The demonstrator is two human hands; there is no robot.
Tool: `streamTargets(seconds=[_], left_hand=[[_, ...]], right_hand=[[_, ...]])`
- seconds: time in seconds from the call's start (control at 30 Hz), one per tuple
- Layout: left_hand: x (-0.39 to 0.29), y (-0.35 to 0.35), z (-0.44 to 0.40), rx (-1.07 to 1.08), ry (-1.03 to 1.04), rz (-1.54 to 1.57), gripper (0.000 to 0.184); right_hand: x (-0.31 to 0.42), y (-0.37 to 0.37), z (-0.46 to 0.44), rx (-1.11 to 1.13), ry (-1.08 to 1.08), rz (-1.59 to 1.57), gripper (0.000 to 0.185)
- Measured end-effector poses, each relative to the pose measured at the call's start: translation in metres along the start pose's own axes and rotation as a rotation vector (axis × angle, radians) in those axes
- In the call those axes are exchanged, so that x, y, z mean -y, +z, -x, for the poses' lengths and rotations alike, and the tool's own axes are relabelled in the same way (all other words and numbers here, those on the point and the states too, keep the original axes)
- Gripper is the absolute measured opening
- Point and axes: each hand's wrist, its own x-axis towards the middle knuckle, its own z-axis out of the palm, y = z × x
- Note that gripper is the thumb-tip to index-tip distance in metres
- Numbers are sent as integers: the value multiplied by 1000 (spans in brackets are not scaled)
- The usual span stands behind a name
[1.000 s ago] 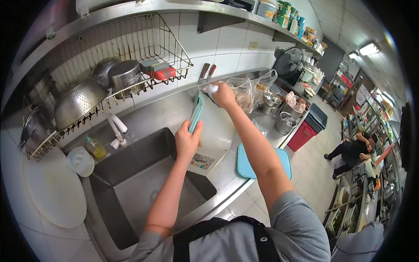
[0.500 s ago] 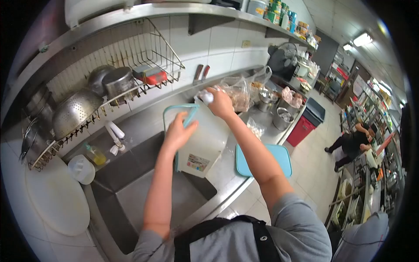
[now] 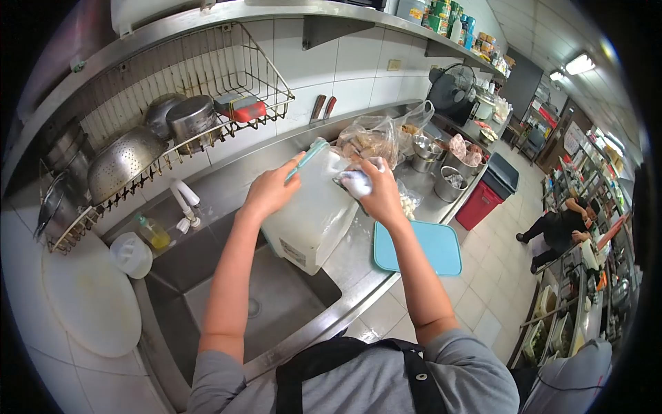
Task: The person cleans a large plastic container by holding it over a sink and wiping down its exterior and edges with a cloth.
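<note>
A translucent plastic bin with a turquoise handle or rim is tilted over the right edge of the sink. The fingers of my left hand are closed around that turquoise part at the bin's upper left. On the bin's right side, my right hand grips a dark scrubbing sponge covered in white foam. Suds also lie on the bin near the sponge. A turquoise lid rests flat on the steel counter, right of the bin.
Behind the bin stand plastic bags of food and a metal pot. A wire rack with pots and a colander hangs above the faucet. Past a red trash bin, a person works at right.
The bin has turned and tilted. My left hand has risen and closed on its turquoise part. My right hand with the foamy sponge has come nearer, to the bin's right side.
</note>
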Motion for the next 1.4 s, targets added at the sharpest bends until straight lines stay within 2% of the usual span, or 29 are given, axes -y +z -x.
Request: streamTargets(seconds=[0.13, 0.23, 0.33, 0.43, 0.53, 0.57, 0.7, 0.8, 0.87, 1.0, 1.07, 1.13, 1.17, 1.27, 1.3, 1.4], left_hand=[[-10, -1, -1, -50, 38, -145, 44], [-22, 19, -6, -232, 14, -262, 37], [-33, 18, -1, -217, -14, -276, 33], [-38, 16, 1, -210, 17, -204, 32], [-34, 25, -7, -213, 7, -280, 32], [-32, 25, -8, -221, -8, -286, 31], [-24, 20, 2, -254, -35, -270, 29], [-18, 18, 2, -271, -32, -252, 29], [-12, 16, -2, -273, -41, -253, 29], [-4, 15, -1, -255, -67, -236, 30], [-5, 16, -1, -247, -76, -229, 30], [-9, 15, -5, -232, -87, -234, 30], [-9, 15, -8, -240, -76, -228, 30], [-4, 15, -6, -234, -72, -227, 31], [-7, 16, -6, -228, -80, -230, 31], [-12, 19, -12, -224, -80, -225, 31]], right_hand=[[21, -4, 19, 84, -39, 66, 27], [25, 5, 28, 89, -94, 144, 25], [-10, 4, -8, 146, 39, 56, 28], [-13, 8, -47, 136, 150, 32, 25], [7, 31, -57, 165, -15, 53, 30], [-5, 55, -54, 67, -137, 60, 36], [2, 41, -77, 238, 184, 22, 35], [8, 51, -82, 285, 3, 116, 36], [18, 67, -75, 214, -232, 169, 40], [1, 55, -113, 474, 0, 153, 38], [7, 58, -109, 414, -134, 292, 36], [30, 57, -91, 310, -372, 259, 33], [21, 63, -93, 293, -360, 227, 30], [3, 51, -114, 423, -151, 308, 30], [7, 47, -114, 429, -189, 322, 29], [23, 52, -98, 330, -485, 394, 34]])
